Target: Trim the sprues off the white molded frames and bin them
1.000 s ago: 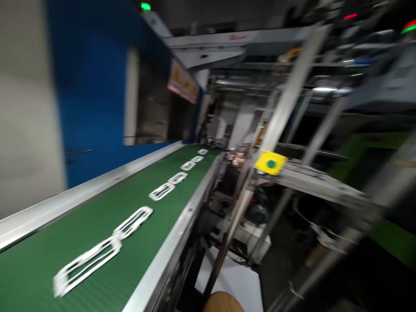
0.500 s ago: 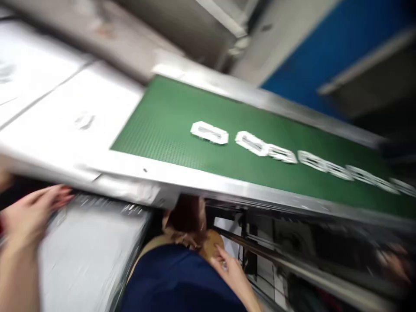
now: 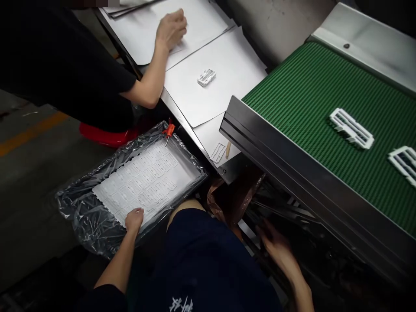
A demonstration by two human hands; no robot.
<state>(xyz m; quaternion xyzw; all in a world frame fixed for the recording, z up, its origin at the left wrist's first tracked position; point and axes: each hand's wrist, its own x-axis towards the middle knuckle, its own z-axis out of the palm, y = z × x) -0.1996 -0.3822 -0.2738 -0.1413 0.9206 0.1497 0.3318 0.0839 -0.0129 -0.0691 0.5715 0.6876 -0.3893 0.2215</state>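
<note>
My left hand (image 3: 134,220) is closed at the near edge of a plastic-lined tray (image 3: 195,167); what its fingers hold, if anything, is hidden. Rows of thin white slotted parts (image 3: 143,173) lie flat in that tray. An orange-handled screwdriver (image 3: 170,130) rests on the tray's far rim. Under the conveyor's side rail, my right hand (image 3: 271,238) is in shadow and blurred, near a brown plastic bag (image 3: 235,203). White slotted parts (image 3: 351,129) sit on the green conveyor belt (image 3: 302,86). A small stack of parts (image 3: 206,77) lies on the paper-covered table (image 3: 188,93).
At the upper left, another person's bare hand (image 3: 172,29) reaches over the white sheets. A red container (image 3: 107,135) stands beyond the tray. One part (image 3: 218,153) lies at the table corner, by the conveyor's metal side rail (image 3: 276,151).
The view has swung left and brings the tray and the other person into sight. My left hand is now at the tray's near edge. My right hand remains below the conveyor.
</note>
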